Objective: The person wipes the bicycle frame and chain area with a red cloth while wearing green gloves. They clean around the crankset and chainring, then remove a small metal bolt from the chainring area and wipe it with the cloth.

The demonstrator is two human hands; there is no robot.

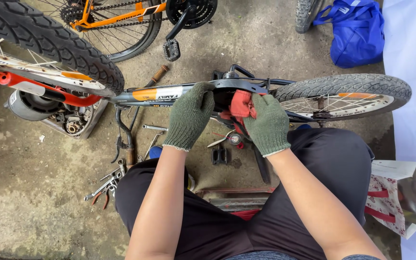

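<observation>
Our left hand (190, 115), in a green knit glove, gripped the dark frame (169, 94) of the small bicycle lying across the concrete floor (34, 202). Our right hand (267, 124) clutched a red rag (241, 104), pressing it against the frame just beside the rear wheel (343, 94). Loose tools (106, 185) lay near our left knee.

Left hand (190, 115) covers the grey bike frame (155, 94) where it grips; fingers curl out of sight behind the tube. Right hand (267, 124) hides most of the red rag (240, 103). Large black tyre (49, 41) at 10 o'clock cut by the top and left edges. Orange bicycle (121, 19) at 12 cropped by the top edge. Blue bag (357, 33) at 1 o'clock clipped likewise. Tools on the floor (106, 187) at 8 o'clock too small to sort.
</observation>
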